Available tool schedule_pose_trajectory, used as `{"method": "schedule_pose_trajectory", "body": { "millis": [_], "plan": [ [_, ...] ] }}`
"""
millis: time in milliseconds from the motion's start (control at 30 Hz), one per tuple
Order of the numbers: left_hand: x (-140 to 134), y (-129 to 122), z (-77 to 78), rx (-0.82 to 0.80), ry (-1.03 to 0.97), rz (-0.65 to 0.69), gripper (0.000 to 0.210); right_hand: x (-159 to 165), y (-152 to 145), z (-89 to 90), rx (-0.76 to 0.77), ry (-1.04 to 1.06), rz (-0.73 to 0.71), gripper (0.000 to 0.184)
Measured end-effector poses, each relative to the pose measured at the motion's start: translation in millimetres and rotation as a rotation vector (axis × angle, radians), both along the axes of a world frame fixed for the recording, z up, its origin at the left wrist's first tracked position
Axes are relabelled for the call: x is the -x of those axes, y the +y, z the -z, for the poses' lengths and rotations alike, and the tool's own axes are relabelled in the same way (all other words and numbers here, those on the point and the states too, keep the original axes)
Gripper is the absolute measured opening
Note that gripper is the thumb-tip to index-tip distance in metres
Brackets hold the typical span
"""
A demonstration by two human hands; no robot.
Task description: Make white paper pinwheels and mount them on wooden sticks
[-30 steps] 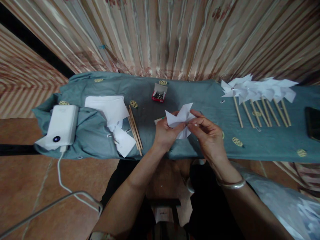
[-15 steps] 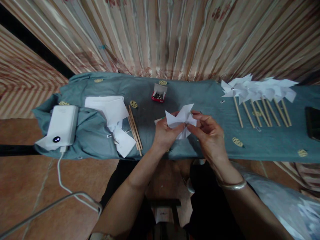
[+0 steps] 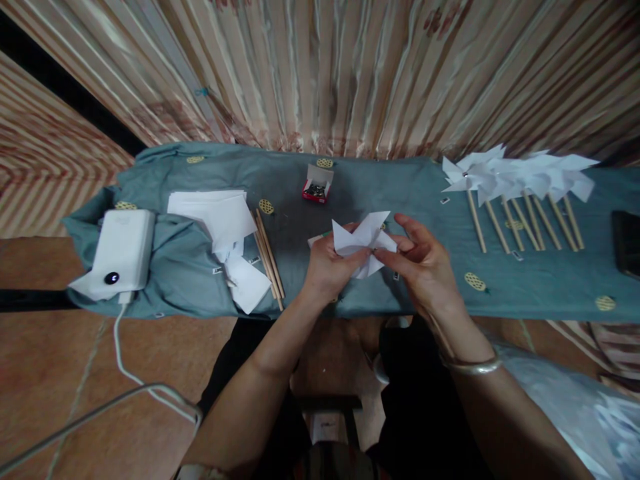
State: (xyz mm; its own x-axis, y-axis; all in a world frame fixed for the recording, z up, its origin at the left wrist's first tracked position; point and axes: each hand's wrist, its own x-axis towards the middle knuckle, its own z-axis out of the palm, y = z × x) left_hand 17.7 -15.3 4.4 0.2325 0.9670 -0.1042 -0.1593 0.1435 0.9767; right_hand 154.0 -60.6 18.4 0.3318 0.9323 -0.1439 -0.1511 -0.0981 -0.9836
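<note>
A white folded-paper pinwheel (image 3: 367, 233) is held over the cloth between my two hands. My left hand (image 3: 327, 267) grips its left side, the thumb lying across the paper towards the centre. The thumb of my right hand (image 3: 425, 267) presses at the middle, where a small dark spot shows. Some right fingers are behind the paper and hidden, while the upper ones are raised off it. A thin tan edge, perhaps a stick, runs along my right palm to the wrist; I cannot make it out well.
An open red box of small metal pins (image 3: 316, 190) stands beyond my hands. Left are wooden sticks (image 3: 270, 260), white paper sheets (image 3: 215, 207) and a cabled white power bank (image 3: 125, 250). Several finished pinwheels (image 3: 520, 177) lie right, near a dark object (image 3: 627, 243). A green cloth (image 3: 400, 180) covers the table.
The upper fingers of my right hand have spread and lifted away from the paper, and its wrist has turned slightly. My left hand keeps nearly the same hold on the pinwheel.
</note>
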Motion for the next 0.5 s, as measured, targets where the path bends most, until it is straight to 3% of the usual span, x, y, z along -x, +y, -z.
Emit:
{"method": "schedule_pose_trajectory", "body": {
  "millis": [500],
  "plan": [
    [3.1, 1.0, 4.7, 0.023, -0.019, 0.038, 0.038, -0.3, -0.8, -2.8, 0.035, 0.034, -0.052, 0.065]
  ]
}}
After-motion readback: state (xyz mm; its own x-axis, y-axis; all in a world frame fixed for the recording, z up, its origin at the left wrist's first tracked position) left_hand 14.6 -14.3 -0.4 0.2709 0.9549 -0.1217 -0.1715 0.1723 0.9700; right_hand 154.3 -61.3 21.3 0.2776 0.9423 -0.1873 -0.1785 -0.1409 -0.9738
